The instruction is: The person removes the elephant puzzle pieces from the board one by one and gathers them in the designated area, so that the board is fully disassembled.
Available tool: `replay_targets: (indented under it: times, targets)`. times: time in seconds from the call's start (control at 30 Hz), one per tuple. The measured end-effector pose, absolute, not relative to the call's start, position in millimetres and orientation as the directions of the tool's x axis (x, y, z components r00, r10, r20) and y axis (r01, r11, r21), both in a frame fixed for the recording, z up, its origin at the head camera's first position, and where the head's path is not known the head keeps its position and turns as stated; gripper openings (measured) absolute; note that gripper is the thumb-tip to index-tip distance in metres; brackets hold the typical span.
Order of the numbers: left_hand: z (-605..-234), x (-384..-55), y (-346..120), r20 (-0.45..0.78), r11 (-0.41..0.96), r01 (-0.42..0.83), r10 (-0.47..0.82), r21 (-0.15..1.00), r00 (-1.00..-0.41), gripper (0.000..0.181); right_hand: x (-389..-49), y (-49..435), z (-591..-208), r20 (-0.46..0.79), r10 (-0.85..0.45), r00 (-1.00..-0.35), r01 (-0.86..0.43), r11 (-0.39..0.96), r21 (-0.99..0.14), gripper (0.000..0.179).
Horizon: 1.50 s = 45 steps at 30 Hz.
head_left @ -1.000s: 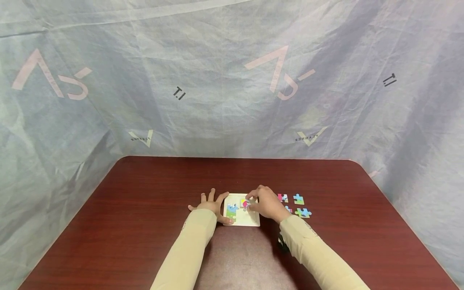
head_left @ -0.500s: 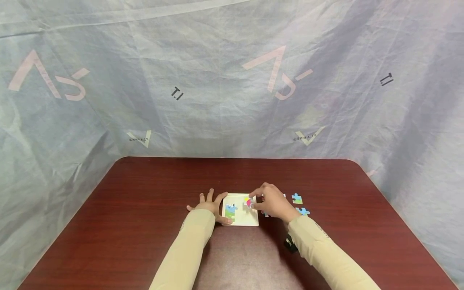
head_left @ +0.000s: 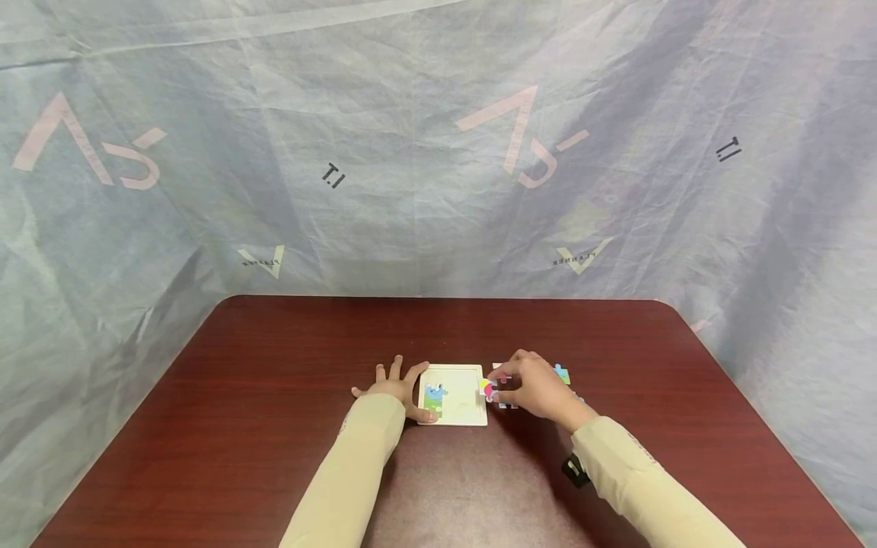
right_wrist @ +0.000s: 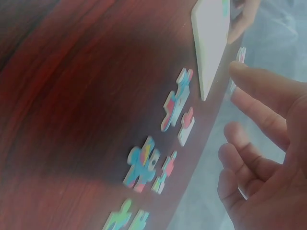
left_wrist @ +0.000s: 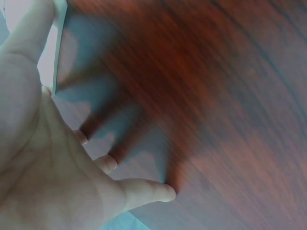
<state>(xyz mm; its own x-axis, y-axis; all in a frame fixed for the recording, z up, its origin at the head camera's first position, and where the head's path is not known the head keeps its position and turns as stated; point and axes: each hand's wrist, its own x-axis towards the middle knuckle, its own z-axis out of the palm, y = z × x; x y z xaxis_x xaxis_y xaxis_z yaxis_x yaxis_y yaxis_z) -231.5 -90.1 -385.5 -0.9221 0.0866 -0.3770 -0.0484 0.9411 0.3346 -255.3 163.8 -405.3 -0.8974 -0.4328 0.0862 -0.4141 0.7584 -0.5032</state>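
Observation:
A pale square puzzle tray (head_left: pixel 466 415) lies on the table, with blue and green joined pieces (head_left: pixel 434 397) in its left part. My left hand (head_left: pixel 389 390) is spread at its left side, thumb and index finger resting on the tray's left corners. In the left wrist view the palm of this hand (left_wrist: pixel 53 153) stands beside the tray edge (left_wrist: pixel 53 57). At the tray's right edge my right hand (head_left: pixel 541 384) pinches a pink and yellow puzzle piece (head_left: pixel 487 387) between thumb and index finger. Most of that piece is hidden behind the thumb in the right wrist view.
Several loose jigsaw pieces lie right of the tray, partly under the right hand, among them a blue and green one (head_left: pixel 562 374). The right wrist view shows a blue piece with an eye (right_wrist: pixel 142 163) and a green piece (right_wrist: pixel 118 218). A grey cloth (head_left: pixel 438 167) hangs behind the table.
My right hand has moved right, carrying the pink and yellow puzzle piece from above the tray to its right edge. The left hand stays at the tray's left side.

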Motion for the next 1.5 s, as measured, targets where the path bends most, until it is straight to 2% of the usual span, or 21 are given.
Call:
replay_targets:
  times: [0.37, 0.73, 0.9, 1.5]
  targets:
    - [-386.5, -231.4, -90.3, -0.375, 0.941, -0.044, 0.09, 0.336, -0.923, 0.092, -249.2, 183.4, -405.9, 0.083, -0.445, -0.892, -0.428, 0.77, -0.474, 0.023]
    - [-394.2, -234.3, -89.7, -0.363, 0.941, -0.04, 0.09, 0.337, -0.927, 0.096, -236.2, 195.7, -414.1, 0.034, -0.453, -0.891, -0.405, 0.756, -0.514, 0.023]
    - [-384.3, -230.1, -88.5, -0.382, 0.939, -0.052, 0.087, 0.339, -0.92, 0.094, -231.5, 198.3, -417.3, 0.034, -0.47, -0.882, -0.424, 0.759, -0.494, 0.024]
    - [-385.4, -230.6, -88.8, -0.373, 0.944, -0.04, 0.09, 0.327, -0.923, 0.091, -230.0, 201.4, -425.2, 0.05, -0.521, -0.852, -0.468, 0.716, -0.518, 0.026]
